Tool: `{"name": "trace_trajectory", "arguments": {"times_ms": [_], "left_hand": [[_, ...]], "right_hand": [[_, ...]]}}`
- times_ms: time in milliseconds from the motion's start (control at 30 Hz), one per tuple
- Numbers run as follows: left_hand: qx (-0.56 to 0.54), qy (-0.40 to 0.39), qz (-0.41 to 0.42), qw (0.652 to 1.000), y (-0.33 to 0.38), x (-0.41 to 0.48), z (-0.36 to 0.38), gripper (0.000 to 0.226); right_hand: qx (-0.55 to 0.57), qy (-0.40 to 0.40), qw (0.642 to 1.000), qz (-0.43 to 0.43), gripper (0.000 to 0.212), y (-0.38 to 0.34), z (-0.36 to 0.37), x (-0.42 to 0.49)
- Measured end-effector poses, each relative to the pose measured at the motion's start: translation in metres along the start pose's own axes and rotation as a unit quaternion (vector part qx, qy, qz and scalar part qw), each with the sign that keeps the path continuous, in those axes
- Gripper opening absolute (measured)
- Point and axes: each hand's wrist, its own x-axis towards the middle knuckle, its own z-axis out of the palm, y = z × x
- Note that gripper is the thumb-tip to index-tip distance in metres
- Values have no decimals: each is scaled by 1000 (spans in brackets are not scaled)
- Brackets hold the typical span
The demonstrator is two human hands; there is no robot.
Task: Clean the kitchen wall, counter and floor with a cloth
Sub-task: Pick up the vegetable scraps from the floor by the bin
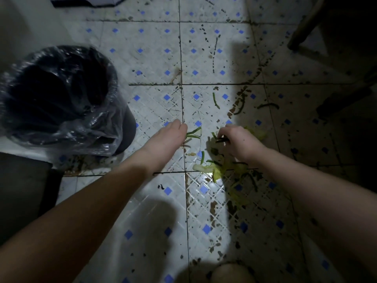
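Gripping green stalks [221, 139] at floor [155, 58], right hand [238, 139].

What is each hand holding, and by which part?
Right hand grips dark green stems by one end. Left hand touches lighter stems at their ends; pinch cannot be told.

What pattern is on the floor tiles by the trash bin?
The floor tiles are white with small blue diamonds, spattered with dark grime. The head view shows it.
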Motion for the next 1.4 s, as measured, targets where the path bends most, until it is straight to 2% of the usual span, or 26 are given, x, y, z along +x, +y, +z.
{"name": "trace_trajectory", "arguments": {"times_ms": [167, 533, 700, 900, 1267, 1400], "left_hand": [[19, 31, -14, 999, -2, -13, -24, 55], [47, 143, -41, 988, -15, -53, -82, 55], [81, 189, -60, 977, -33, -78, -102, 63], [99, 229, -146, 957, -67, -114, -106, 51], [107, 208, -211, 949, -102, -145, -105, 59], [105, 197, -223, 949, -109, -149, -106, 54]], "right_hand": [[4, 54, 998, -19, 32, -15, -22, 4], [-5, 161, 983, -90, 32, -63, -66, 10], [-16, 180, 975, -131, 29, -91, -73, 12], [-17, 179, 968, -173, 30, -135, -76, 19], [1, 197, 954, -224, 30, -197, -78, 48], [5, 205, 946, -252, 27, -221, -77, 59]]}}
